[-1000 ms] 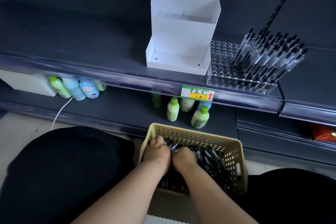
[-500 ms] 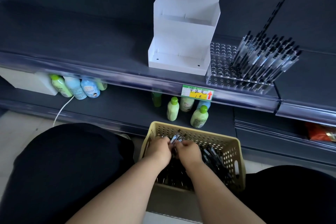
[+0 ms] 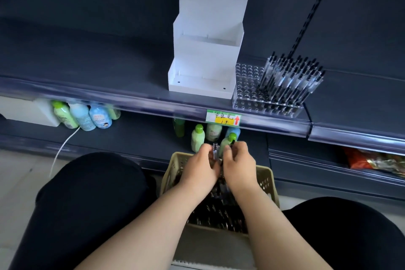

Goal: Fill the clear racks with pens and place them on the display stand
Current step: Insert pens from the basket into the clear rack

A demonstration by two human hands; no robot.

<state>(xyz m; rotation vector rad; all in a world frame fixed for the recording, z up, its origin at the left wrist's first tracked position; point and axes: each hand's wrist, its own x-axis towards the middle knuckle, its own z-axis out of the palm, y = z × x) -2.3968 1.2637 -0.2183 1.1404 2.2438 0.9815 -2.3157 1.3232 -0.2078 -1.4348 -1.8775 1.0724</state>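
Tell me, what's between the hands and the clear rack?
Head camera: little bottles on the lower shelf, then the price tag, lie between the clear rack and the left hand and right hand gripping pens.

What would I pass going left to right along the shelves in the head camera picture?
White box → cluster of bottles → white display stand → clear rack holding pens → red packet.

Rack (image 3: 263, 94) sits on the shelf (image 3: 109, 76), just right of the display stand (image 3: 203, 59). Basket (image 3: 266, 182) lies below, between the knees, bottles (image 3: 198, 138) behind it.
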